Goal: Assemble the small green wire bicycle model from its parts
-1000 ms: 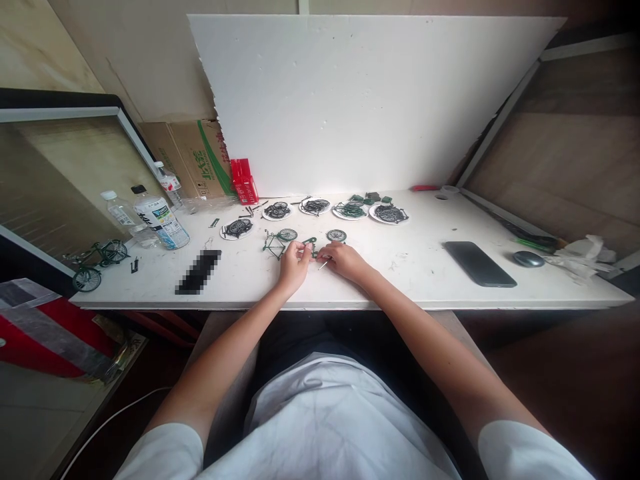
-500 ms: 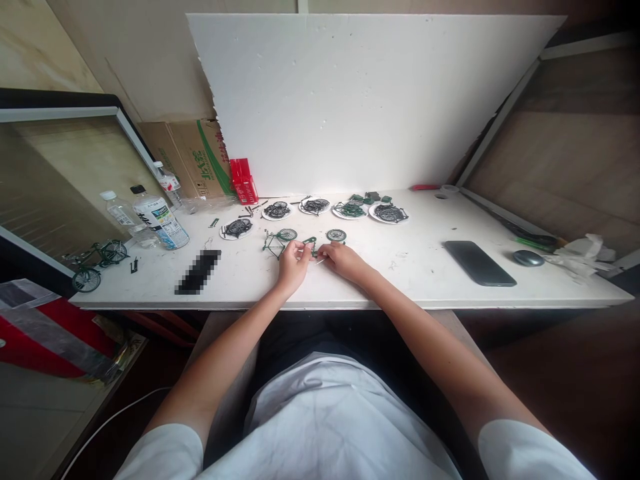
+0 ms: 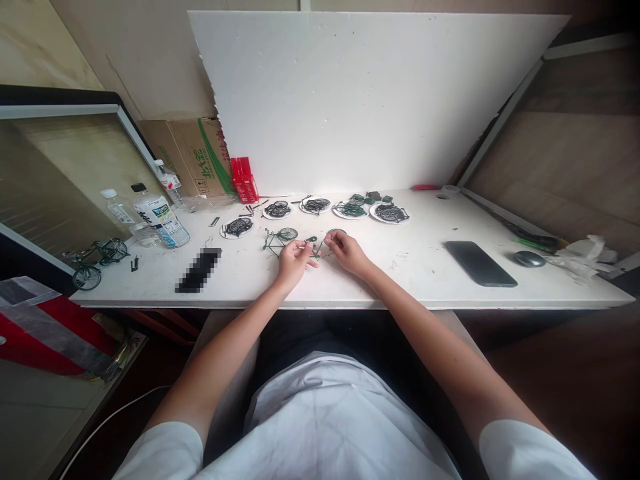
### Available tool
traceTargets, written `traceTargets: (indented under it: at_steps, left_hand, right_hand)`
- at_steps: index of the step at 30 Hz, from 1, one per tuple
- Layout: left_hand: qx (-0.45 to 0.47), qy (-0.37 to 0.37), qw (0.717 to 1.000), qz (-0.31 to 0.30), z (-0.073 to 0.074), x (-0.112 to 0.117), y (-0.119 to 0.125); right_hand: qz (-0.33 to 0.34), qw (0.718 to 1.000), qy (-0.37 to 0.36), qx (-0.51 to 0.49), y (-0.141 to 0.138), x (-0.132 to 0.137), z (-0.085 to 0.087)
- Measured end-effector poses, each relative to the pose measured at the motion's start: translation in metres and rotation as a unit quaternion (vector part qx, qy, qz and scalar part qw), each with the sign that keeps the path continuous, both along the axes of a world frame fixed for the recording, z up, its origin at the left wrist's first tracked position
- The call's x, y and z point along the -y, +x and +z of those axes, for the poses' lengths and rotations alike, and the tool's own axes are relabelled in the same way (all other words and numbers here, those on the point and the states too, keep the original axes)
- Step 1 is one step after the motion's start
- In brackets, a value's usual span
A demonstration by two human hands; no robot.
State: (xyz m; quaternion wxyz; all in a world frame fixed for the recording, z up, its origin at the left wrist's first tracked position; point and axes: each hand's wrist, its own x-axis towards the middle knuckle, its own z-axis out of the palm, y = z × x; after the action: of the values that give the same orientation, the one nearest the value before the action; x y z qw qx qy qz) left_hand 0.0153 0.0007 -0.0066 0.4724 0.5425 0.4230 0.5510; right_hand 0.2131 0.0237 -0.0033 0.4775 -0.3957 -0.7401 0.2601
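Note:
My left hand (image 3: 294,262) is closed in a pinch around a small green model bicycle part (image 3: 311,239), mostly covered by the fingers. Just to its right is my right hand (image 3: 349,254), with thumb and forefinger pressed together; whatever they hold is too small to make out. Behind the right fingertips a small black spoked wheel (image 3: 336,232) shows only in part. A green model bicycle frame (image 3: 273,244) lies left of my left hand, with another spoked wheel (image 3: 288,234) at its upper right.
Several white plates of dark and green parts, one a plate of wheels (image 3: 389,213), line the back. A finished-looking model bicycle (image 3: 100,260) and bottles (image 3: 164,221) stand at left. A phone (image 3: 480,263), a mouse (image 3: 529,259) and crumpled tissue (image 3: 583,257) lie at right.
My right hand has lifted and moved slightly away from the left hand, its fingertips now over the wheel. A thin pale stick seen between the hands earlier no longer shows clearly.

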Motion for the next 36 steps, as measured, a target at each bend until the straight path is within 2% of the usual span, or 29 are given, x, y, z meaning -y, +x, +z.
traceTargets:
  at_steps: [14, 25, 36]
  left_hand:
    - [-0.004, 0.014, 1.000, -0.007, -0.0046, -0.0029, -0.0003]
    - [-0.001, 0.009, 1.000, 0.001, -0.0012, 0.0012, -0.0010]
    - [-0.005, 0.020, 1.000, 0.002, -0.0018, -0.0001, -0.0012]
  right_hand:
    - [0.028, 1.000, 0.000, -0.009, 0.0007, -0.0005, 0.0000]
    - [0.025, 0.999, -0.004, -0.044, 0.0006, 0.0002, 0.0045]
    - [0.030, 0.999, -0.013, -0.016, 0.0006, 0.0034, 0.0077]
